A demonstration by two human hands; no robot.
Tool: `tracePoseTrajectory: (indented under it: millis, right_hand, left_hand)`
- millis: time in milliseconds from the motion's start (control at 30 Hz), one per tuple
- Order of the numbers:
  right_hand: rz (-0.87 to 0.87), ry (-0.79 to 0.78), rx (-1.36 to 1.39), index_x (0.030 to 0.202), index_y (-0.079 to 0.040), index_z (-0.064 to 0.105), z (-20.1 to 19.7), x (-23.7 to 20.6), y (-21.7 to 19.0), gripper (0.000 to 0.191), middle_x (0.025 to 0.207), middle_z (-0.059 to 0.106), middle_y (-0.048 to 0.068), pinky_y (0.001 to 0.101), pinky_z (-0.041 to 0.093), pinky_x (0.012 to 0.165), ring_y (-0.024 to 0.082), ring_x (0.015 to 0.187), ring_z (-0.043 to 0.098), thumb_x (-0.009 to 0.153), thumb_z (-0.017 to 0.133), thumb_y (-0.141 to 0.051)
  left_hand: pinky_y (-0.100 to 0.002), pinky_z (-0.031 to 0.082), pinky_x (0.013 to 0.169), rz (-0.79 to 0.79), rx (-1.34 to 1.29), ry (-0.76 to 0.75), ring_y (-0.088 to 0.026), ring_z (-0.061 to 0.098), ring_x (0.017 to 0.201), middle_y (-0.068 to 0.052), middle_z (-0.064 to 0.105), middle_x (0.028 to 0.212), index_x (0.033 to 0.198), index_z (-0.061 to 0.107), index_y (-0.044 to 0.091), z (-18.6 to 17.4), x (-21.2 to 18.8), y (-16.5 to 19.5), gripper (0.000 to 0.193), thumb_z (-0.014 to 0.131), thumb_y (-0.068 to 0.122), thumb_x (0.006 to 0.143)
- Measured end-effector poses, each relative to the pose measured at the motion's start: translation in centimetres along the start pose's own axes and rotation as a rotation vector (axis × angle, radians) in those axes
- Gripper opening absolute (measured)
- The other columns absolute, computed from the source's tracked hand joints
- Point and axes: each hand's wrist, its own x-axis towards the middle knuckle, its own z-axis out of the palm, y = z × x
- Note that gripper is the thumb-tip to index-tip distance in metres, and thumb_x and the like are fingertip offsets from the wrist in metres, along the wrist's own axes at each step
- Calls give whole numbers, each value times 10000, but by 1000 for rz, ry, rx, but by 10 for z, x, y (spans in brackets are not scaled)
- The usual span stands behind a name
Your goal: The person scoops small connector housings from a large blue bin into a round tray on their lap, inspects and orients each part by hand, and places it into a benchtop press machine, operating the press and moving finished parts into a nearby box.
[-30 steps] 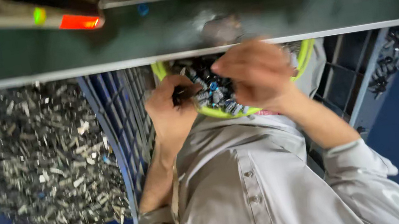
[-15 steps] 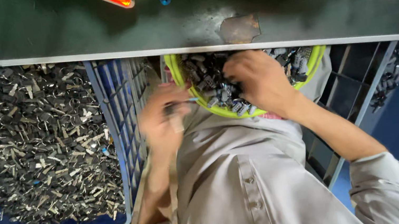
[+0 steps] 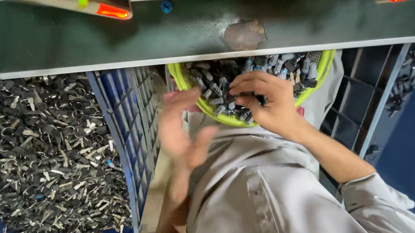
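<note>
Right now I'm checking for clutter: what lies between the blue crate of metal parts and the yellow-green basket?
In the head view, only the blurred left hand.

dark green bench top (image 3: 41,46) carries a worn metal patch (image 3: 244,34) and a small blue cap (image 3: 166,7).

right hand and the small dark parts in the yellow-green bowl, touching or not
Touching. The head view shows the right hand curled down into the small dark parts heaped in the yellow-green bowl, fingertips buried among them.
</note>
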Motion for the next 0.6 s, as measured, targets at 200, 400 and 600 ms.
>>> tracePoseTrajectory:
  millis: [200, 400, 600]
  right_hand:
    - [134, 130, 397, 1055, 16, 678, -2, -11, 4, 241, 1074, 732, 135, 334, 592, 854, 218, 1002, 721, 839, 782, -2]
    - [255, 210, 815, 1116, 1, 515, 6, -13, 15, 354, 1056, 723, 183, 314, 600, 798, 200, 913, 700, 957, 786, -162]
    - [493, 208, 1307, 1077, -26, 513, 13, -6, 33, 366, 934, 670, 166, 291, 561, 673, 222, 859, 685, 863, 805, 29]
  left_hand:
    - [-331, 538, 805, -375, -299, -151, -235, 683, 855, -107, 691, 928, 1026, 649, 33, 42, 29, 19, 227, 794, 49, 852]
    - [-383, 550, 708, 161, -10, -12, -306, 655, 793, -122, 655, 914, 1055, 667, 45, 49, 49, 17, 288, 643, -66, 790]
    - [-432, 569, 708, 367, 82, -84, -305, 660, 820, -122, 671, 904, 998, 699, 1, 17, 60, 42, 376, 729, 144, 652]
